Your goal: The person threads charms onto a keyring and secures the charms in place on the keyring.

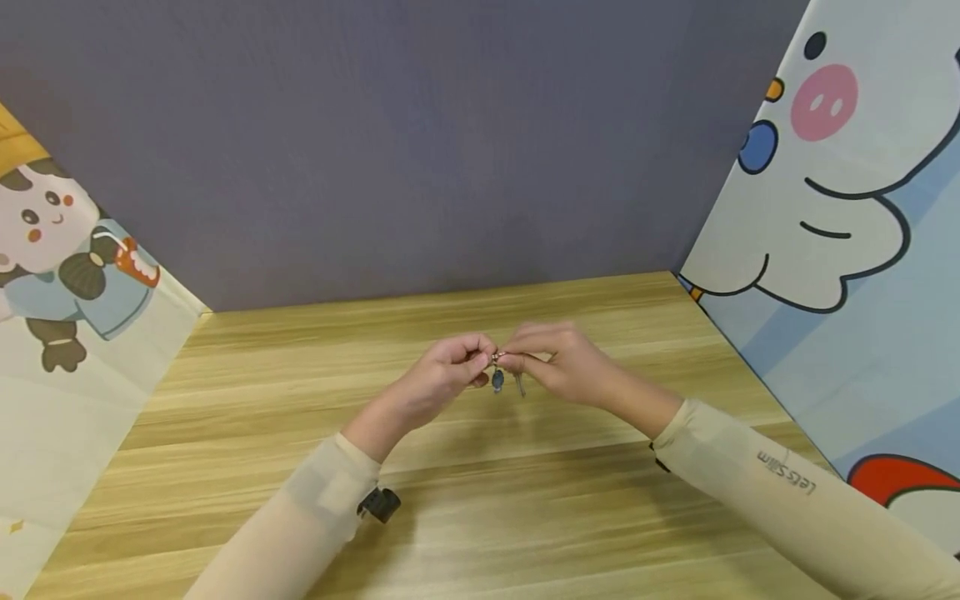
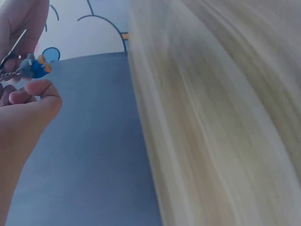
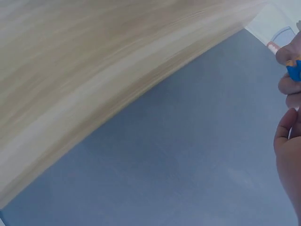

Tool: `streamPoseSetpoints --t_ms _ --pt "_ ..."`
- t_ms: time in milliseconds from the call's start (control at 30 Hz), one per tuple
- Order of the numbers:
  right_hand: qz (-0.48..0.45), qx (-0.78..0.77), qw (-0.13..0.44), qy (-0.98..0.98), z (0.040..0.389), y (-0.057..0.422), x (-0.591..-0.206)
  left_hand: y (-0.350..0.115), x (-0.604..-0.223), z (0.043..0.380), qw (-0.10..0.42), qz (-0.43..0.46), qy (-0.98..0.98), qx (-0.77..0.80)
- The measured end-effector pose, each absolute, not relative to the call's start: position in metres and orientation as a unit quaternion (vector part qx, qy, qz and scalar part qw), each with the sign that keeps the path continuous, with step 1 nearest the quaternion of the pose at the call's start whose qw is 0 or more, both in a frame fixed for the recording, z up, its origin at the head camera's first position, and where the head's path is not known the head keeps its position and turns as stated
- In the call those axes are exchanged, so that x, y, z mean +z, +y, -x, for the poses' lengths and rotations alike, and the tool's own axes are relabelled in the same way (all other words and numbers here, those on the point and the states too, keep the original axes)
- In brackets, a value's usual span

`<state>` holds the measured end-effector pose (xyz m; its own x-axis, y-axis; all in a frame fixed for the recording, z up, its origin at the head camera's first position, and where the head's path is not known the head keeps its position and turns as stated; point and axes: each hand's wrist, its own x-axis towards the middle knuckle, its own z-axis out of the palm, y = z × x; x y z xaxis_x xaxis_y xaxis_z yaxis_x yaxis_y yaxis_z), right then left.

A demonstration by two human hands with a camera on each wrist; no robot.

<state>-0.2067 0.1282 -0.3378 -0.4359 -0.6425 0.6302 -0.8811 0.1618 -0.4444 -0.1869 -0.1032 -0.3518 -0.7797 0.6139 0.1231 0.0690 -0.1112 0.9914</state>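
Above the middle of the table, my left hand (image 1: pixel 438 377) and right hand (image 1: pixel 566 365) meet fingertip to fingertip. Between them they pinch a small metal keyring (image 1: pixel 496 357), mostly covered by the fingers. A small blue figure charm (image 1: pixel 498 381) dangles just below the left fingertips. Beside it, under the right fingers, hangs a slim metal key (image 1: pixel 520 384). In the left wrist view, the charm (image 2: pixel 35 67) shows blue with orange parts on a short chain (image 2: pixel 10 74). At the right wrist view's edge, only part of the charm (image 3: pixel 294 70) appears.
The wood-grain table (image 1: pixel 315 350) extends under both forearms. A grey-blue panel (image 1: pixel 450 150) stands along its back edge. Cartoon-printed panels rise on the left (image 1: pixel 75 433) and right (image 1: pixel 810 367). A black wrist camera (image 1: pixel 381 504) sits under the left sleeve.
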Motion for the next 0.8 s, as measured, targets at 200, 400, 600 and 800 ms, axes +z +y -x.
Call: streamPoseSetpoints --t_ms 200,400,600,800 --pt "-0.445 0.454 0.095 -0.767 0.201 0.130 -0.340 -0.097 -0.357 0.183 0.196 -0.259 0.578 0.748" --pt "-0.412 0.501 0.052 -0.759 0.199 0.129 -0.344 -0.091 -0.365 0.181 0.183 -0.253 0.528 0.790" --pt "-0.412 0.518 0.050 -0.748 0.200 0.126 -0.349 -0.088 -0.372 0.178 0.181 -0.234 0.508 0.809" --pt "-0.388 0.481 0.051 -0.784 0.199 0.128 -0.346 -0.092 -0.369 0.177 0.095 -0.241 0.625 0.736"
